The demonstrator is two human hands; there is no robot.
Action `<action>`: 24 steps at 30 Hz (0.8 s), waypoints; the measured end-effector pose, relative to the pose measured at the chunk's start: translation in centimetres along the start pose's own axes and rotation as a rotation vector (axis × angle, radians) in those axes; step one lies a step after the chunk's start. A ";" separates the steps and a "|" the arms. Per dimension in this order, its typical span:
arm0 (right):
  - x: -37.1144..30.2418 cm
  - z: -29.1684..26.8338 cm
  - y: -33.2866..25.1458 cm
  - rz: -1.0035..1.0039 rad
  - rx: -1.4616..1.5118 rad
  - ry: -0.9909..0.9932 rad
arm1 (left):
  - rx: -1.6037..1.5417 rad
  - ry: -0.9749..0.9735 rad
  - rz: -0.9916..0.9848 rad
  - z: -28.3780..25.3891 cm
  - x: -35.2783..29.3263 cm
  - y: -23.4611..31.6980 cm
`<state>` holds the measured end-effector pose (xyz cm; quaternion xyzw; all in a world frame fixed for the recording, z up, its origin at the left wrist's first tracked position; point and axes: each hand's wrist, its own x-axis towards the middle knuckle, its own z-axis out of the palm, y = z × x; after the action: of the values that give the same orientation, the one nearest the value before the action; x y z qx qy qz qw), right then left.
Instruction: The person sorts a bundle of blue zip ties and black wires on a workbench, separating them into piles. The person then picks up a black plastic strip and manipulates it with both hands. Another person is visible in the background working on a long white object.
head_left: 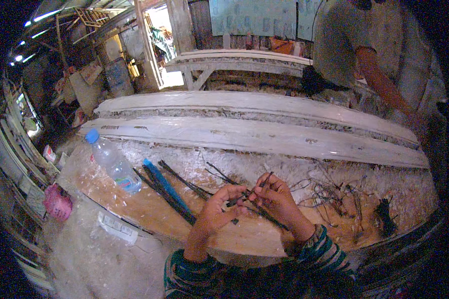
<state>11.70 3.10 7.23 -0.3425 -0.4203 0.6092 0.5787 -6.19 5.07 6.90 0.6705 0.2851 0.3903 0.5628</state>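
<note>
Above the middle of the worn wooden table [105, 192], my left hand [217, 209] and my right hand [280, 200] are close together, fingers pinched on a thin dark strand [270, 175]. Its upper end sticks out past my right fingertips. Beneath my hands lie more dark strands [272, 219], partly hidden. Left of my left hand rest a bundle of long black strands [167, 197] and a blue strip [162, 182]. Another dark bundle [182, 177] slants toward my left fingers. Whether the strands are wire, fibre or plastic cannot be told.
A clear bottle with a blue cap [115, 164] lies at the left. Tangled strands [329, 194] and a black clump [384, 218] are at the right. Two long whitish boards [254, 132] run across the back. Another person's arm [384, 82] shows at upper right; a pink bag [58, 203] is far left.
</note>
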 end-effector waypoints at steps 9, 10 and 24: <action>0.1 0.0 -0.1 -0.025 0.062 -0.111 | -0.039 0.386 0.048 -0.6 0.4 -0.3; 0.0 0.0 -0.1 -0.036 0.063 -0.098 | -0.035 0.400 0.016 -0.5 0.3 -0.1; -0.6 0.0 -0.8 -0.089 -0.152 -0.351 | -0.093 0.684 0.081 -2.9 1.0 -5.1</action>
<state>12.07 2.48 7.97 -0.2549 -0.5742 0.5999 0.4954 -7.86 8.46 2.28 0.4855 0.4121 0.6271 0.4485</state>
